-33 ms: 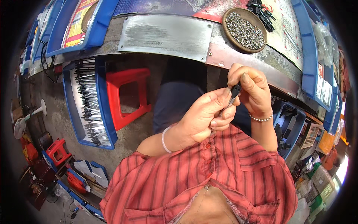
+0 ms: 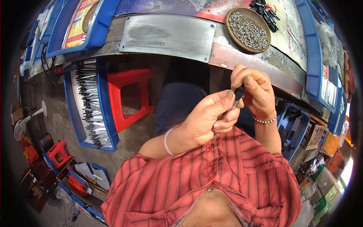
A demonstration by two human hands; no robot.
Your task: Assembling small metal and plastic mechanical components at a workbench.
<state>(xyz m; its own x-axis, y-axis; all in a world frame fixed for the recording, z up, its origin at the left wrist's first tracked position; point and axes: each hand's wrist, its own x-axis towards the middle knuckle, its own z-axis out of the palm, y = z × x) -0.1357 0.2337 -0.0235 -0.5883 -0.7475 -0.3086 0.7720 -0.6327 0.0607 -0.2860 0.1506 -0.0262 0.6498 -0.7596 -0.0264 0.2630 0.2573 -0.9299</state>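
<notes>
Close in front of my chest, over the table's near edge, both hands meet on a slim metal piece with a black plastic end (image 2: 239, 92). My left hand (image 2: 211, 115) is closed round its metal length, thumb and forefinger just below the black end. Fingertips of my right hand (image 2: 257, 87) pinch at the top of that black end; whether a small part sits between them is hidden. Beyond my hands, a round brown bowl (image 2: 267, 42) holds many small silvery metal pins or screws (image 2: 247, 30). A heap of black plastic parts (image 2: 264, 14) lies behind the bowl.
A metal plate (image 2: 168, 38) is screwed to the table edge. Left of my legs stand a red stool (image 2: 130, 121) and a blue tray (image 2: 115, 142) of similar black-ended metal pieces. Blue bins flank the table, another blue bin (image 2: 293, 132) stands low right, and a fan (image 2: 20, 128) stands far left.
</notes>
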